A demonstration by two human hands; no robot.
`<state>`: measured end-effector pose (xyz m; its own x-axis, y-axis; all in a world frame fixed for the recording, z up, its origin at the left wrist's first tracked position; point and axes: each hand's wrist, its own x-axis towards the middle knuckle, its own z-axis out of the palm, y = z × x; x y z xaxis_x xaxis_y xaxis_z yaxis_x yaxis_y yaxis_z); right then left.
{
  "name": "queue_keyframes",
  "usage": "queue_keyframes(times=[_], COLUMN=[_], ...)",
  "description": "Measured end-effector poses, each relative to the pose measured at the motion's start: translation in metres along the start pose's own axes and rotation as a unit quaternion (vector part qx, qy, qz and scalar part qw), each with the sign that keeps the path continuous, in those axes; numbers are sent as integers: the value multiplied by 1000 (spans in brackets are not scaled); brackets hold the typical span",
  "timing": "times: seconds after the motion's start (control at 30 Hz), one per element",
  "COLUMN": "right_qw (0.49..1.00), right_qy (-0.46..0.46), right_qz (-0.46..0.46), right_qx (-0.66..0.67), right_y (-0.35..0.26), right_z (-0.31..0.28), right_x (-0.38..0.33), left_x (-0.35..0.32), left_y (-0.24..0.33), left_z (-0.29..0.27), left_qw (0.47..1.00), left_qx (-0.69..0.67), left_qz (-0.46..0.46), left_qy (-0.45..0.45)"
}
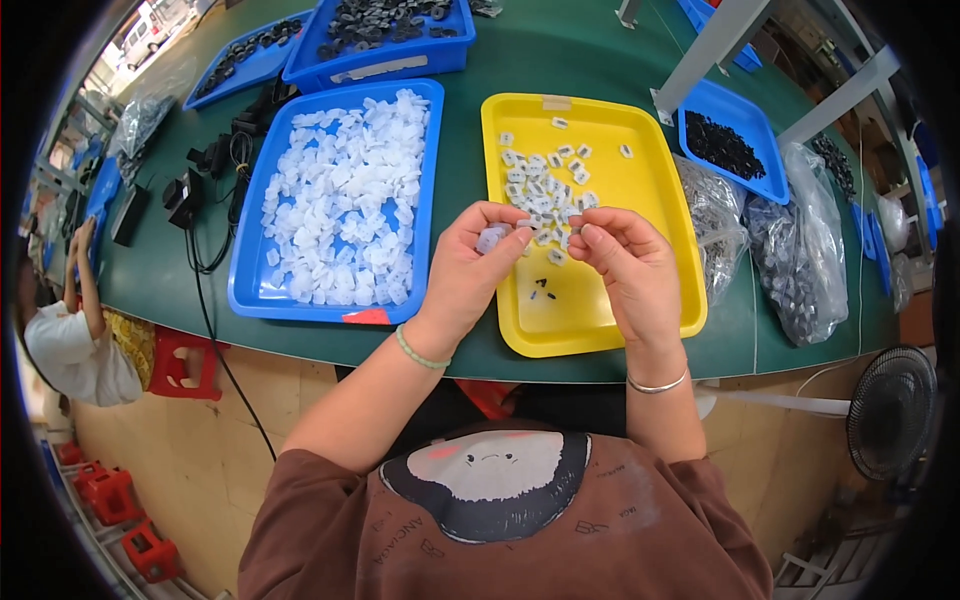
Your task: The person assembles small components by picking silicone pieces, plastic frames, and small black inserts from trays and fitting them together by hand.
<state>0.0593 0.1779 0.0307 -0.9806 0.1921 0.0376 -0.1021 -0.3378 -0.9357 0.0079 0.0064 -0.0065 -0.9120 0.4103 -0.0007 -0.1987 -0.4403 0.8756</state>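
Note:
My left hand [472,258] is closed over the left side of a yellow tray [650,150], with a few translucent whitish plastic pieces [490,238] in its curled fingers. Opposite it, my right hand [630,265] pinches a small piece between thumb and fingertips; its exact kind is too small to make out. The fingertips of both hands are close together but apart. Beneath them lies a pile of small white pieces with dark centres [535,187]. Several tiny black parts [541,291] rest nearer me in the tray.
Left of the yellow tray stands a blue tray [436,150] heaped with translucent white pieces. Blue bins [440,52] of black parts stand behind it. Black cables [240,170] lie at left. At right are a blue tray of black parts [725,145], plastic bags [800,260], grey posts and a fan [890,412]. Another person [80,340] sits far left.

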Motion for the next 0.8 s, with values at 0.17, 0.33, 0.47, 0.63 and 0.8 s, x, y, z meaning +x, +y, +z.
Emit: queue_keyframes(times=[0.17, 0.33, 0.47, 0.63, 0.8], right_qw=[1000, 999, 990, 824, 804], right_qy=[2, 15, 23, 51, 49], right_qz=[26, -16, -45, -284, -330], right_qx=[4, -32, -134, -488, -493], right_y=[8, 14, 9, 9, 13], right_z=[11, 8, 14, 20, 25], right_x=[1, 3, 0, -2, -3], left_x=[-1, -1, 0, 0, -2], left_y=[0, 0, 0, -1, -6], left_z=[-2, -2, 2, 2, 1], left_qw=[1000, 1000, 998, 992, 991], left_qx=[16, 11, 60, 116, 125], left_qz=[0, -5, 35, 40, 54], left_qy=[0, -2, -11, -2, -11])
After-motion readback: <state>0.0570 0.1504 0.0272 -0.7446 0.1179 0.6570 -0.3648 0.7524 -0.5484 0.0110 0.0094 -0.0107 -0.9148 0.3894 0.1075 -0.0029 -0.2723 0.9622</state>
